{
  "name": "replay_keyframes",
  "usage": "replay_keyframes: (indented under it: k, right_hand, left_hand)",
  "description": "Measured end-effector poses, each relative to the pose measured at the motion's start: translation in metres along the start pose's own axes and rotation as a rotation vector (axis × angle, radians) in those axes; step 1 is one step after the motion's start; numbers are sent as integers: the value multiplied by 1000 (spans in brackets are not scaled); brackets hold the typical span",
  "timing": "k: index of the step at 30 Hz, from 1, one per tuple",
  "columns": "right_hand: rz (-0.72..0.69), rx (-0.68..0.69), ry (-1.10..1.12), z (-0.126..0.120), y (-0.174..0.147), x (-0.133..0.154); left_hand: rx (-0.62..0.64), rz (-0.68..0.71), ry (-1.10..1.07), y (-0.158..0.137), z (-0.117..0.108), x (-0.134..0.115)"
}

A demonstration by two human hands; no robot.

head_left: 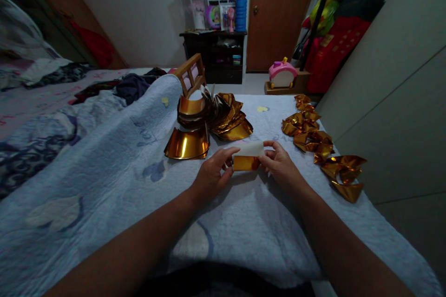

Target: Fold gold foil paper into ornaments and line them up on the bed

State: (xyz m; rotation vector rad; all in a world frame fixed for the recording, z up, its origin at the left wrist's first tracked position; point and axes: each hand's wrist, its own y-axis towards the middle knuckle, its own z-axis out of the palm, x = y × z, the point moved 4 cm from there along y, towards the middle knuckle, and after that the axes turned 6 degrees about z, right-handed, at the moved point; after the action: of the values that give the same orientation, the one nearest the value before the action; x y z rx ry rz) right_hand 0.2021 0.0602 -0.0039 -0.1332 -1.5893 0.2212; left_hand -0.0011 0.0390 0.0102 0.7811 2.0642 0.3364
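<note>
A sheet of gold foil paper (245, 163), gold on its lower part and pale white along the top, is held between both hands above the bed. My left hand (216, 169) pinches its left end between thumb and fingers. At the right end, my right hand (278, 161) grips the edge with the thumb in front. Beyond my left hand lies a fanned pile of curved gold foil sheets (188, 143). A row of folded gold foil pieces (313, 141) runs along the bed's right side.
A light blue quilt (153, 213) covers the bed, bunched up at the left. A small wooden frame (191, 74) stands behind the pile. Farther back are a dark cabinet (214, 58), a wooden door (278, 18) and a pink toy case (283, 74). A pale wardrobe (393, 102) borders the right.
</note>
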Motion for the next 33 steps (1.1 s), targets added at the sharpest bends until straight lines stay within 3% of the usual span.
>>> replay_keyframes:
  k: [9,13,15,21,27,33]
  right_hand:
    - [-49,38,-88,0,4,-7]
    - [-108,42,-168,1,7,-10]
    - [-141,27,-212,0,7,-10]
    - [-285,-36,-535,5,6,-9]
    - [-502,-158,-902,9,7,-10]
    - [-487,130,-873,19,-5,-6]
  left_hand:
    - [-32,280,354,-3,-1,-16]
    - [-55,319,376,-3,-1,-24]
    - [0,299,312,-1,2,-24]
    - [376,190,140,1,21,-17]
    - [389,165,72,-3,27,-15]
    - [393,193,106,-5,26,-7]
